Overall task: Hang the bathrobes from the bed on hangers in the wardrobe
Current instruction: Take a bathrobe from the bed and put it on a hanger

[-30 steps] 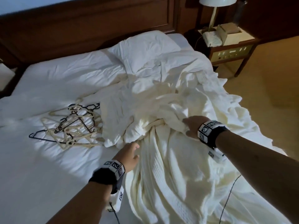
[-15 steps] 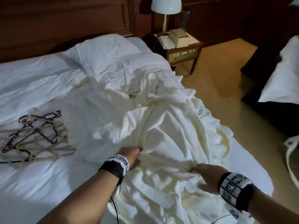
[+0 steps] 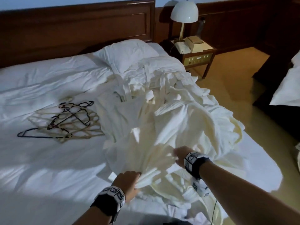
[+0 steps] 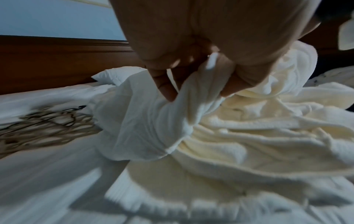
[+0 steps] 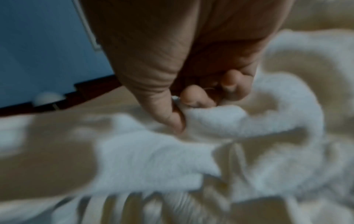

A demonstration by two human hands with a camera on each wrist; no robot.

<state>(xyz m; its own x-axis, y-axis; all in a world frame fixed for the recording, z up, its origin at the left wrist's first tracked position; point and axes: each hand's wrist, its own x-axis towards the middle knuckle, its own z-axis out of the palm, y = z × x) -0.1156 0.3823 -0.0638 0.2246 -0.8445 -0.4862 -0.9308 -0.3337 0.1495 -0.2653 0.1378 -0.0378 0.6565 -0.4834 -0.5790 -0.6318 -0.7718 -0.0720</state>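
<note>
Bathrobes [image 3: 170,120], cream and white, are seen heaped on the right half of a bed [image 3: 40,168] w/ white sheets, the pile's long axis running from the near edge toward the pillow [image 3: 126,54] and headboard [image 3: 73,26]; which end of any robe is collar or hem cannot be told. A gathered fold of the pile's near end is gripped by the left hand [image 3: 128,181], fingers [image 4: 164,84] curled round white cloth in the left wrist view. Just beside it, to the right, cream cloth is pinched by the right hand [image 3: 180,156], thumb against fingertips [image 5: 191,95] in the blurred right wrist view. Hangers [image 3: 65,120], beige and black, are left tangled flat on the sheet, just left of the robes. A lamp [image 3: 184,13], phone [image 3: 181,46] and box [image 3: 194,43] are seen on a nightstand [image 3: 199,62] at the bed's far right. Black-and-white marker patterns are carried on both wristbands; no writing is readable.
</note>
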